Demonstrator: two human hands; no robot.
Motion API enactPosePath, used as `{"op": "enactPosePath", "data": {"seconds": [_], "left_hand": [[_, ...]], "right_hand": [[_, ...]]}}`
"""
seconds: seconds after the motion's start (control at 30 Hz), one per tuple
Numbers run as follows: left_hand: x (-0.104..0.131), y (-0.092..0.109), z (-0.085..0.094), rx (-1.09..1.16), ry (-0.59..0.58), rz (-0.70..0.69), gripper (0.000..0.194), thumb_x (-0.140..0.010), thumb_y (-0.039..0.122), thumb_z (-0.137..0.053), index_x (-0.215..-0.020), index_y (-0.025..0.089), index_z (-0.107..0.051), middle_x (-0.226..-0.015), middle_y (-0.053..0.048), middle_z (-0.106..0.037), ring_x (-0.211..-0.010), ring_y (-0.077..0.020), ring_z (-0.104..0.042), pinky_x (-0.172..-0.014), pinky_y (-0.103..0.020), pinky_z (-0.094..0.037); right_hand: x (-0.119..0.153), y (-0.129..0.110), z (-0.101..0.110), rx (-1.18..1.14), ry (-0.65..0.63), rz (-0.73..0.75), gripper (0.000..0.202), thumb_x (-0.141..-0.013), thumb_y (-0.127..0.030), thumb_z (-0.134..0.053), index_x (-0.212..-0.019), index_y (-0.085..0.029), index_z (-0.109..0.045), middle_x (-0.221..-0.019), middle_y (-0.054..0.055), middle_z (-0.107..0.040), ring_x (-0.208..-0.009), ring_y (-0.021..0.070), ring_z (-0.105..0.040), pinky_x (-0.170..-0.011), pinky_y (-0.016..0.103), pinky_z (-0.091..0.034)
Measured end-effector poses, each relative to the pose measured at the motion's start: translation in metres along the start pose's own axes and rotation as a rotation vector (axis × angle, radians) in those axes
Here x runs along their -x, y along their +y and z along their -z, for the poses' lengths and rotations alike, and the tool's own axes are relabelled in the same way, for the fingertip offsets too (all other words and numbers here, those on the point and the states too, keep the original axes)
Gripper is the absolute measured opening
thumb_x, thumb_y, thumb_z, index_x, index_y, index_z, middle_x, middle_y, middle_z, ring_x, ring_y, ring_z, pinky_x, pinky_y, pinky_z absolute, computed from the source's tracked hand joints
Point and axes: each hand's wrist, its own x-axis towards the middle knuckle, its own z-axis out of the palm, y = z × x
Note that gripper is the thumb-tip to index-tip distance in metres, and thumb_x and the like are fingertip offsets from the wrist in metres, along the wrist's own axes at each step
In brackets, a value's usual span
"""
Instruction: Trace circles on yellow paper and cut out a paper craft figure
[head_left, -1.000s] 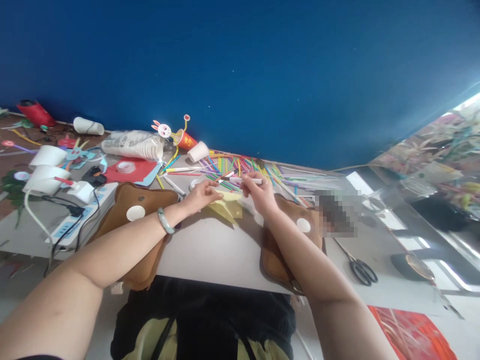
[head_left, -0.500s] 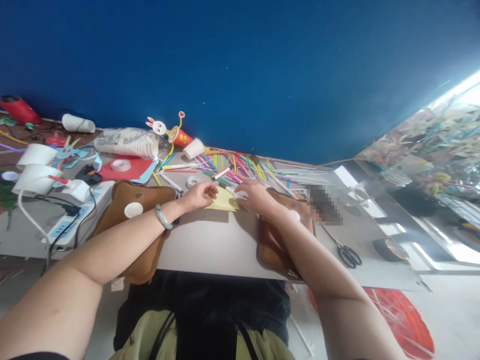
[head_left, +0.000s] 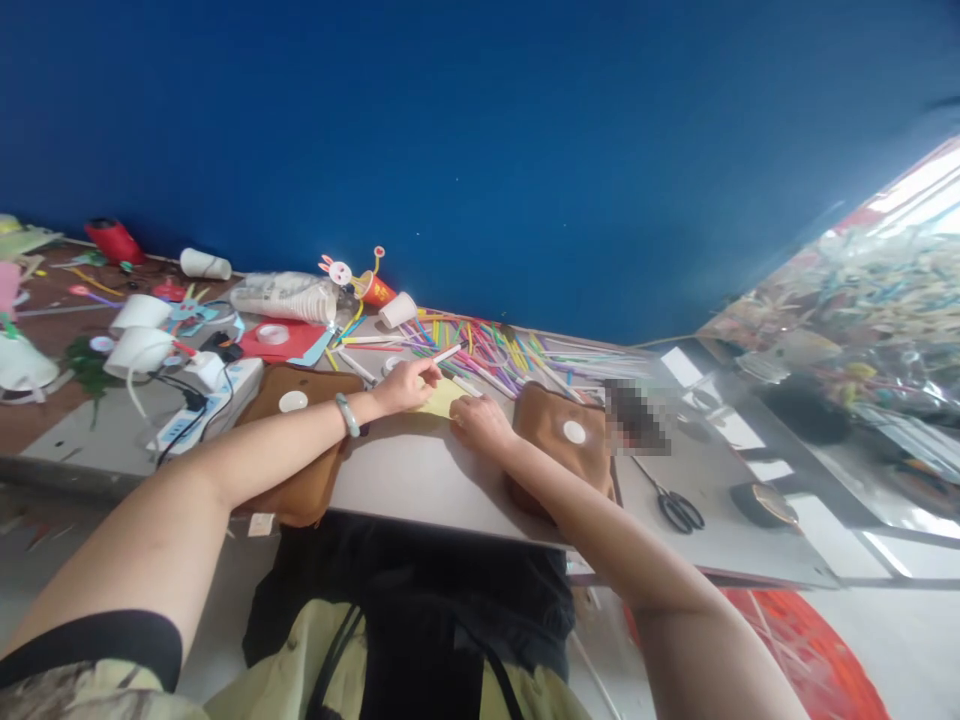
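A piece of yellow paper [head_left: 439, 400] lies between my two hands, its ends partly hidden under them. My left hand [head_left: 406, 386], with a pale bangle at the wrist, is at the paper's left end, its fingers curled in on it. At the right end my right hand [head_left: 481, 420] has its bent fingers closed on the paper's edge. A white marker [head_left: 448, 353] lies just beyond my left fingertips. Brown plush pouches lie on either side, the left pouch [head_left: 304, 490] under my left forearm and the right pouch [head_left: 559, 425] beside my right forearm.
Many coloured straws [head_left: 495, 350] spread along the blue wall. To the left stand stacked paper cups [head_left: 289, 298], a decorated red cup [head_left: 377, 290] and a power strip [head_left: 217, 410] with cords. Scissors [head_left: 679, 510] and a tape roll [head_left: 765, 505] lie to the right.
My right hand has moved left and down along the yellow paper, and its fingers are now lower against it. My left hand has shifted little. The view has turned slightly left.
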Motion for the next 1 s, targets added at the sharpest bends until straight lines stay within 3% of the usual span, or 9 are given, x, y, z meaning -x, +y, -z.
{"op": "enactPosePath", "data": {"seconds": [0.1, 0.23, 0.3, 0.4, 0.5, 0.6, 0.67, 0.83, 1.0], "left_hand": [[-0.011, 0.025, 0.014, -0.001, 0.026, -0.056, 0.015, -0.066, 0.013, -0.063, -0.081, 0.018, -0.066, -0.083, -0.004, -0.07, -0.082, -0.0185, -0.064, -0.083, -0.031, -0.049], [-0.024, 0.066, 0.046, 0.012, 0.119, -0.11, 0.012, -0.069, 0.014, -0.068, -0.08, 0.015, -0.065, -0.081, -0.004, -0.068, -0.079, -0.0167, -0.063, -0.079, -0.031, -0.049], [-0.018, 0.084, 0.061, 0.038, 0.149, -0.082, 0.014, -0.07, 0.015, -0.07, -0.083, 0.014, -0.065, -0.08, -0.004, -0.068, -0.075, -0.0156, -0.062, -0.077, -0.032, -0.049], [0.014, 0.099, 0.067, 0.107, 0.157, 0.029, 0.016, -0.072, 0.018, -0.073, -0.085, 0.014, -0.065, -0.077, -0.003, -0.067, -0.072, -0.015, -0.062, -0.074, -0.032, -0.049], [0.065, 0.097, 0.047, 0.281, 0.055, 0.21, 0.026, -0.07, 0.021, -0.078, -0.091, 0.014, -0.066, -0.087, -0.005, -0.069, -0.083, -0.0167, -0.064, -0.083, -0.034, -0.05], [0.112, 0.085, 0.011, 0.492, 0.109, 0.456, 0.055, -0.058, 0.019, -0.087, -0.107, 0.017, -0.063, -0.103, -0.007, -0.068, -0.098, -0.0198, -0.064, -0.089, -0.036, -0.051], [0.133, 0.078, -0.013, 0.627, 0.163, 0.472, 0.063, -0.056, 0.021, -0.09, -0.111, 0.018, -0.061, -0.107, -0.006, -0.068, -0.101, -0.0189, -0.064, -0.091, -0.035, -0.05], [0.157, 0.072, -0.05, 0.903, 0.229, 0.402, 0.046, -0.06, 0.034, -0.09, -0.096, 0.017, -0.067, -0.088, -0.002, -0.069, -0.087, -0.0152, -0.065, -0.075, -0.025, -0.051], [0.169, 0.066, -0.058, 1.086, 0.554, 0.606, 0.025, -0.063, 0.019, -0.085, -0.073, 0.013, -0.064, -0.063, 0.002, -0.063, -0.056, -0.0082, -0.057, -0.052, -0.02, -0.044]], "right_hand": [[-0.001, 0.006, 0.001, -0.075, 0.041, -0.037, 0.01, -0.08, -0.012, -0.058, -0.082, -0.018, -0.066, -0.086, 0.009, -0.073, -0.076, 0.0206, -0.065, -0.07, 0.029, -0.041], [0.0, 0.017, 0.005, -0.265, 0.118, -0.112, 0.011, -0.079, -0.019, -0.056, -0.086, -0.017, -0.065, -0.076, 0.004, -0.072, -0.066, 0.0166, -0.061, -0.06, 0.024, -0.042], [0.001, 0.02, 0.007, -0.478, 0.184, -0.169, 0.018, -0.078, -0.021, -0.055, -0.091, -0.016, -0.066, -0.075, 0.002, -0.071, -0.062, 0.0152, -0.06, -0.056, 0.023, -0.043], [0.008, 0.016, 0.011, -0.723, 0.305, -0.221, 0.023, -0.076, -0.023, -0.052, -0.094, -0.016, -0.065, -0.075, 0.001, -0.07, -0.06, 0.0151, -0.059, -0.055, 0.024, -0.044], [0.023, -0.003, 0.017, -0.708, 0.431, -0.165, 0.017, -0.076, -0.025, -0.055, -0.089, -0.018, -0.064, -0.074, 0.001, -0.067, -0.063, 0.0168, -0.058, -0.059, 0.026, -0.043], [0.039, -0.033, 0.019, -0.362, 0.46, -0.061, 0.006, -0.079, -0.023, -0.056, -0.081, -0.019, -0.06, -0.082, 0.007, -0.067, -0.073, 0.0206, -0.058, -0.066, 0.03, -0.041], [0.049, -0.054, 0.016, -0.14, 0.396, 0.056, 0.007, -0.082, -0.019, -0.055, -0.085, -0.018, -0.062, -0.093, 0.011, -0.069, -0.084, 0.0242, -0.059, -0.073, 0.033, -0.04], [0.069, -0.092, -0.002, 0.103, 0.262, 0.161, 0.015, -0.095, -0.023, -0.052, -0.091, -0.017, -0.065, -0.096, 0.014, -0.067, -0.089, 0.0272, -0.056, -0.075, 0.038, -0.036], [0.084, -0.104, -0.021, 0.146, 0.299, 0.196, 0.011, -0.095, -0.021, -0.055, -0.091, -0.016, -0.064, -0.093, 0.012, -0.065, -0.087, 0.0257, -0.053, -0.076, 0.039, -0.036]]}}
